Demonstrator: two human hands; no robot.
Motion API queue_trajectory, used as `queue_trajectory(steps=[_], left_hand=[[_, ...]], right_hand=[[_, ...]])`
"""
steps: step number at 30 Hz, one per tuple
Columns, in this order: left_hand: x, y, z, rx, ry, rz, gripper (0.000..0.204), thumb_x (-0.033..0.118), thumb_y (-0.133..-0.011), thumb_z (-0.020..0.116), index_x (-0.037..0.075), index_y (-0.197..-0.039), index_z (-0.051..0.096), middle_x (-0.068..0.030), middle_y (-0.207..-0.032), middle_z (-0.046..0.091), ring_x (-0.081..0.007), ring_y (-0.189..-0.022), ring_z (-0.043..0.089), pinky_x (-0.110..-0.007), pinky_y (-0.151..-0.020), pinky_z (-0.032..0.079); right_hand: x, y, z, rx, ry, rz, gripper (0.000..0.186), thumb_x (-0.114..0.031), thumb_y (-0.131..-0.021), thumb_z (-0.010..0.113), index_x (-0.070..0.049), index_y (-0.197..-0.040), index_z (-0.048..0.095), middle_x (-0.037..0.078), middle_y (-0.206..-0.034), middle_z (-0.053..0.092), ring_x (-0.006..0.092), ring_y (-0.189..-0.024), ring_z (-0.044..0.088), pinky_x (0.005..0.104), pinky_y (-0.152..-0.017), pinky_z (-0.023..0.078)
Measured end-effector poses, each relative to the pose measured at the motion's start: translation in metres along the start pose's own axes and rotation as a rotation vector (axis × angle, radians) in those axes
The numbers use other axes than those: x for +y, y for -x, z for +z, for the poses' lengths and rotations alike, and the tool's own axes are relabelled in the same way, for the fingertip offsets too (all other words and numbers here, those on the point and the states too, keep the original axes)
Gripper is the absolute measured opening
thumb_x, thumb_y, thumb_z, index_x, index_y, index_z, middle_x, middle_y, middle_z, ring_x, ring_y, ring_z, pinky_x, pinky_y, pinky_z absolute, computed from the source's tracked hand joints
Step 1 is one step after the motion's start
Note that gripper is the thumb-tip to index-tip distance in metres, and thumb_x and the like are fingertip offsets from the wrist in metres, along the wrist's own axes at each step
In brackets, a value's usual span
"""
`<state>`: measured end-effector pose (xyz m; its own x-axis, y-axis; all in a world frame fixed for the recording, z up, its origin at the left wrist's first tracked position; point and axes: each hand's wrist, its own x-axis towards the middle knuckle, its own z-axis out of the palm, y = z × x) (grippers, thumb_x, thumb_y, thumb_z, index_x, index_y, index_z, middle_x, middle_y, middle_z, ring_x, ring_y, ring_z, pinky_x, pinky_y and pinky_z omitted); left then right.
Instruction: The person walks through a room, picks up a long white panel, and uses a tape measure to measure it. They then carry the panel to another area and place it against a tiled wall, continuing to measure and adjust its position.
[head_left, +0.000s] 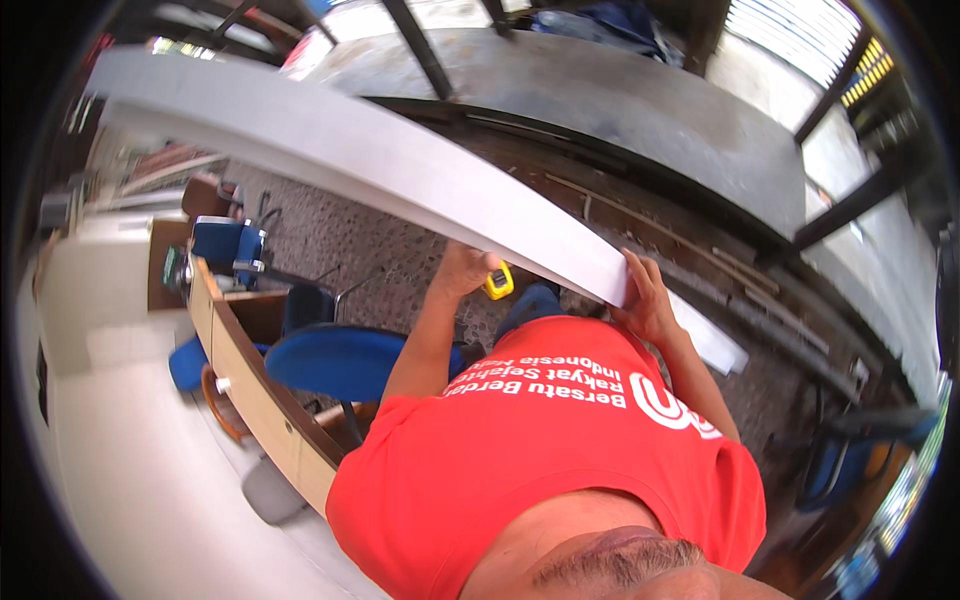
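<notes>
A long white board, with a folded or thick edge, slants across from the far left to my right side. My right hand is closed round it near its right end, with the fingers over the top face. Under the near edge, about the middle of my body, is my left hand. It holds a yellow tape measure against the board's underside; the board hides part of its fingers.
Blue chairs and a wooden desk stand at the left. A grey ledge with dark posts runs along the far side. Wood strips lie below it. Another blue chair is at the right.
</notes>
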<state>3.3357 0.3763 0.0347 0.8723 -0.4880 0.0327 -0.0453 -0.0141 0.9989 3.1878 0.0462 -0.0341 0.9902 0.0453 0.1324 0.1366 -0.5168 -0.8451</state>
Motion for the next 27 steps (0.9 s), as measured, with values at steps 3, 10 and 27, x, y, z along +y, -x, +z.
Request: queue_trajectory(steps=[3,10,27], left_hand=[[-0.01,0.001,0.002,0.041,-0.135,0.035,0.071,0.059,-0.088,0.079,-0.001,-0.123,0.063,-0.0092,-0.112,0.068,-0.0201,-0.103,0.065,-0.039,-0.089,0.055],[0.014,0.005,0.012,0.268,-0.029,-0.197,0.058,0.022,-0.099,0.072,-0.007,-0.145,0.05,-0.0158,-0.14,0.059,-0.0273,-0.126,0.058,-0.041,-0.111,0.046],[0.067,-0.008,0.045,-0.107,-0.237,0.017,0.057,0.022,-0.102,0.067,-0.008,-0.147,0.047,-0.0165,-0.139,0.059,-0.0257,-0.121,0.061,-0.04,-0.105,0.05]], right_hand=[[0.005,0.015,-0.008,0.029,-0.039,0.028,0.105,-0.003,-0.06,0.087,-0.011,-0.155,0.043,0.021,-0.139,0.051,0.0399,-0.127,0.052,0.0453,-0.107,0.048],[-0.008,0.041,-0.027,0.018,0.007,0.002,0.098,-0.015,-0.067,0.089,-0.015,-0.155,0.046,0.02,-0.154,0.045,0.0415,-0.14,0.044,0.0513,-0.118,0.033],[0.028,0.13,0.006,0.444,0.441,0.294,0.099,-0.003,-0.07,0.077,-0.012,-0.159,0.037,0.019,-0.148,0.046,0.0404,-0.141,0.042,0.0506,-0.12,0.032]])
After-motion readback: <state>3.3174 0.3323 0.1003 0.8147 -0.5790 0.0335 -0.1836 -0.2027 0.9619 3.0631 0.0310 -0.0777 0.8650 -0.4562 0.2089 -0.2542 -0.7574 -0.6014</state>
